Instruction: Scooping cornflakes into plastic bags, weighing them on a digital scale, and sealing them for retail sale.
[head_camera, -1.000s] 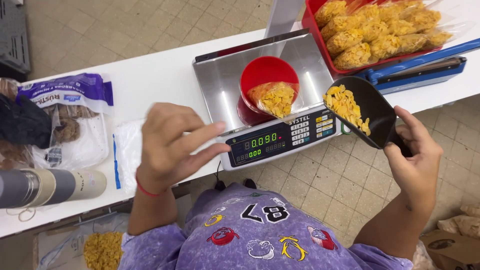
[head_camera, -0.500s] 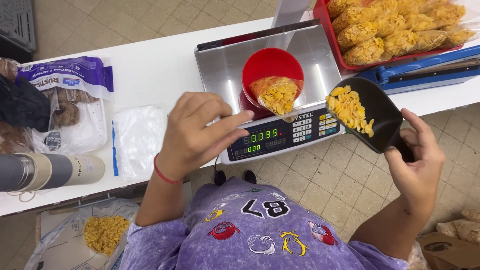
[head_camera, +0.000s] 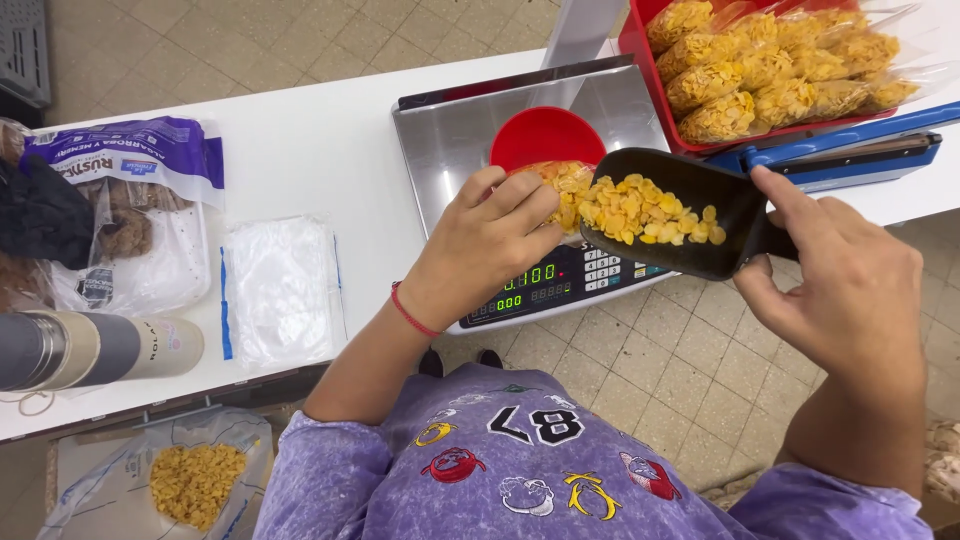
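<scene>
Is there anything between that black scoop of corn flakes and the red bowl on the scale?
Only the left hand sits there, fingers at the bag in the red bowl. The black scoop, held by the right hand, already reaches the bowl's near edge; nothing else visibly blocks it.

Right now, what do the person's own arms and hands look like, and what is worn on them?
Both hands are bare, no gloves. The left hand has a thin red string bracelet at the wrist. The right hand wears nothing visible. Short purple mottled sleeves cover the upper arms; forearms are uncovered.
</scene>
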